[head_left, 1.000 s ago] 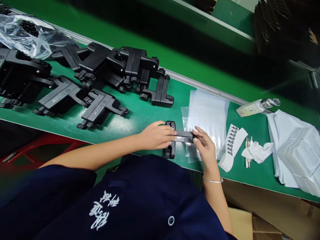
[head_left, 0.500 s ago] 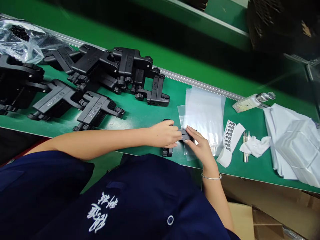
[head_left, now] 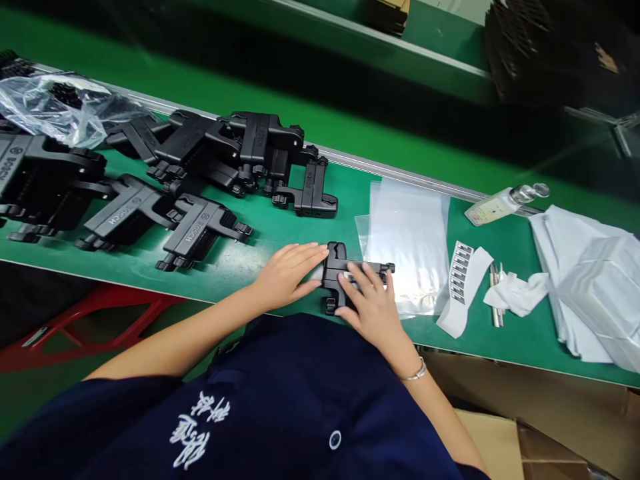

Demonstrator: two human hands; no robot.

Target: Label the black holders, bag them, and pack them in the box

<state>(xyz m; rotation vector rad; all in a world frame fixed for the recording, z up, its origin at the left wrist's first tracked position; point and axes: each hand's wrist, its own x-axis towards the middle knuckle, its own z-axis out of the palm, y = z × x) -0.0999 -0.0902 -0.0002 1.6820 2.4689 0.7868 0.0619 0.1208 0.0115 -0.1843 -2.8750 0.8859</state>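
A small black plastic clamp part [head_left: 335,267] lies on the green belt [head_left: 280,227] at the near edge. My left hand [head_left: 287,273] rests flat beside it, fingers stretched out and touching its left end. Fingers spread, my right hand [head_left: 370,303] lies flat on top of the part and presses on it. Just right of the part lies a stack of clear plastic bags [head_left: 407,240]. Beyond that is a white label strip [head_left: 463,283] with small printed stickers.
Several black Bosch clamp parts [head_left: 195,227] crowd the belt's left half, with a crinkled clear bag [head_left: 55,107] behind them. On the right are a spray bottle [head_left: 505,203], white cloths [head_left: 595,280] and thin metal tools [head_left: 495,300]. Cardboard boxes [head_left: 500,440] stand below the belt.
Both hands went from pinching the part's bar to lying flat: the left slid to its left end, the right moved over its top. The part's bar now shows between them.
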